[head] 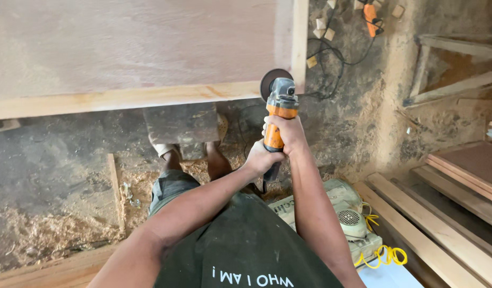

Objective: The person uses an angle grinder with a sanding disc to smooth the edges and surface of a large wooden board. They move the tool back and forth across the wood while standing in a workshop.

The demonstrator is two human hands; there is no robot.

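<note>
Dark green shirt [246,245] with white lettering along its lower front, worn by the person, fills the bottom of the view. Left hand [262,158]: closed around the lower handle of an orange and grey angle grinder [278,120]. Right hand [286,133]: wrapped tightly around the same tool's orange body, just above the left. Grinder's dark round disc [271,82] meets the pale edge strip at the lower right corner of a large plywood panel [134,48], which spans the upper left. Pale cream power tool with a round vent grille [347,213] lies on the floor beside the right forearm, a coiled yellow cord [384,257] just beside it. Long pale timber boards [432,229] lie at lower right. Sawdust-covered dirt floor [54,176] underneath; small wooden offcut blocks [323,26] and a second orange tool [369,16] lie at the top.
</note>
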